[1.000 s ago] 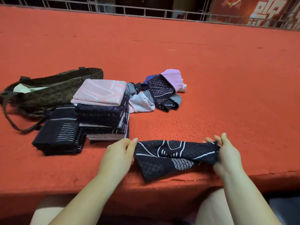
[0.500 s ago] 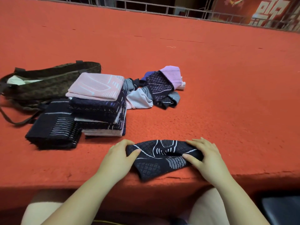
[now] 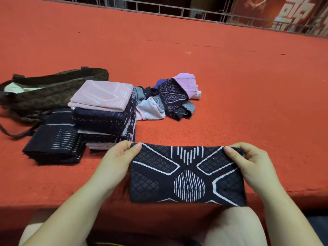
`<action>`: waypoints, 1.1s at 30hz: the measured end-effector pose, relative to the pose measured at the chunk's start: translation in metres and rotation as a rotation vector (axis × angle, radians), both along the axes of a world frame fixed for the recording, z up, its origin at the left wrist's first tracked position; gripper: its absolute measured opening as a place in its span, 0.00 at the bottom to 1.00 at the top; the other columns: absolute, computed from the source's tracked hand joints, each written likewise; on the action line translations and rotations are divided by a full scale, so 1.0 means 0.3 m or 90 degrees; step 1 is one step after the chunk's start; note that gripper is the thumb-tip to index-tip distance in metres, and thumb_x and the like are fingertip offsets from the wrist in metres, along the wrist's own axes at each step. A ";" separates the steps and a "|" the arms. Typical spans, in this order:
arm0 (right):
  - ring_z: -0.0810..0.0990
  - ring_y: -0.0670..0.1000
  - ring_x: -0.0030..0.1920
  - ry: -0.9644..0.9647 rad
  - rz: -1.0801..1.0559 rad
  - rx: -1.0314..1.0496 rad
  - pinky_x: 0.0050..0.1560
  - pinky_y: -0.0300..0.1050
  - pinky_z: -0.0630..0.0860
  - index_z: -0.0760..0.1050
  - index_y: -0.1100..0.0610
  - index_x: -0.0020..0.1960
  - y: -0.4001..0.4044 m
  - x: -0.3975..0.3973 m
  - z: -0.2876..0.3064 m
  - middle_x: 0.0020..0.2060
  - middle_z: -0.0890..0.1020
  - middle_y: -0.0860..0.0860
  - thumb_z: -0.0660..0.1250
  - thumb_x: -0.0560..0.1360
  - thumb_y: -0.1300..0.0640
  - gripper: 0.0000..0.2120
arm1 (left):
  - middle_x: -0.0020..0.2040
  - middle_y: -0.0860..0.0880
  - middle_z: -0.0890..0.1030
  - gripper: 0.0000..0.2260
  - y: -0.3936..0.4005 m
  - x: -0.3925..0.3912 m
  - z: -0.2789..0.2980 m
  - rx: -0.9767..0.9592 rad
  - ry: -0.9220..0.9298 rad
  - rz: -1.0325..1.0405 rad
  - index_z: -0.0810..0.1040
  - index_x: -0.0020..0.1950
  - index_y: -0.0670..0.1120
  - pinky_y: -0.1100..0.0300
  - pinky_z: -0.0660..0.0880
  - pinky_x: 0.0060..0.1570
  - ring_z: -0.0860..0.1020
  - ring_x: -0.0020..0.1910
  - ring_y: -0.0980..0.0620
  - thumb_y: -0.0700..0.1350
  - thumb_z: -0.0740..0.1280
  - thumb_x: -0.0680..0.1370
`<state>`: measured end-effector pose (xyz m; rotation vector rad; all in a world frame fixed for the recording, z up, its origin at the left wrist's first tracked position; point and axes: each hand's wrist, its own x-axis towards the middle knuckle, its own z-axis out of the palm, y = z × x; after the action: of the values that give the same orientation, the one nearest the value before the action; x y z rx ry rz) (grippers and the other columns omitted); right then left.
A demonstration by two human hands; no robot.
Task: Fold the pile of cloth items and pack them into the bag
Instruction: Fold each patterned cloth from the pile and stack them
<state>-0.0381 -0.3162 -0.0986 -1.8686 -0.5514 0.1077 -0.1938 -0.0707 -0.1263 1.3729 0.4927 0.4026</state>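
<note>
1. Writing: large white block characters on a red banner [image 3: 292, 13] at the far right, cut off by the frame, not readable. No brand or label is legible on any cloth.
2. Surface: a wide table covered in red felt-like cloth [image 3: 230, 77]; a grey metal railing [image 3: 177, 10] runs along its far edge, with a dark room behind.
3. Left hand [image 3: 115, 160] pinches the top left corner of a dark navy knit cloth with white line pattern [image 3: 186, 174]; right hand [image 3: 253, 164] pinches the top right corner. The cloth is stretched flat between them and hangs over the near table edge.
4. Left of it: a stack of folded cloths, pink one on top [image 3: 104, 114], and beside that a lower dark folded stack [image 3: 55, 141].
5. Far left: an olive-brown patterned fabric bag [image 3: 44, 93], lying open.
6. Unfolded pile of mixed pink, grey and navy cloths [image 3: 170, 98] lies just right of the stack.
</note>
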 end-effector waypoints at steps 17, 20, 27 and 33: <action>0.79 0.46 0.37 0.121 0.037 -0.221 0.42 0.43 0.72 0.79 0.55 0.43 0.051 -0.027 -0.084 0.35 0.82 0.45 0.66 0.72 0.40 0.17 | 0.46 0.45 0.83 0.12 0.022 -0.031 -0.060 0.024 0.143 -0.042 0.77 0.53 0.45 0.68 0.76 0.37 0.82 0.39 0.56 0.32 0.69 0.73; 0.83 0.56 0.39 0.224 0.041 -0.186 0.47 0.50 0.76 0.79 0.64 0.44 0.041 -0.020 -0.083 0.36 0.83 0.57 0.59 0.71 0.33 0.33 | 0.43 0.47 0.85 0.09 0.016 -0.015 -0.057 -0.036 0.166 0.001 0.80 0.49 0.45 0.61 0.76 0.41 0.82 0.39 0.53 0.49 0.65 0.78; 0.80 0.44 0.40 0.168 0.029 -0.230 0.37 0.29 0.72 0.81 0.51 0.46 0.025 -0.021 -0.110 0.40 0.84 0.49 0.72 0.73 0.56 0.03 | 0.37 0.51 0.84 0.04 0.013 -0.017 -0.083 -0.002 0.192 0.027 0.82 0.43 0.46 0.62 0.72 0.41 0.79 0.36 0.56 0.37 0.71 0.73; 0.78 0.40 0.31 0.167 0.060 -0.261 0.34 0.29 0.70 0.78 0.53 0.49 0.011 -0.023 -0.125 0.33 0.83 0.48 0.73 0.71 0.62 0.09 | 0.44 0.47 0.85 0.11 0.007 -0.024 -0.075 0.025 0.199 -0.028 0.80 0.50 0.48 0.70 0.74 0.38 0.83 0.40 0.56 0.33 0.70 0.73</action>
<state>-0.0449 -0.3130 -0.1361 -2.1784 -0.4574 0.5557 -0.2010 -0.0686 -0.1486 1.4901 0.7125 0.1624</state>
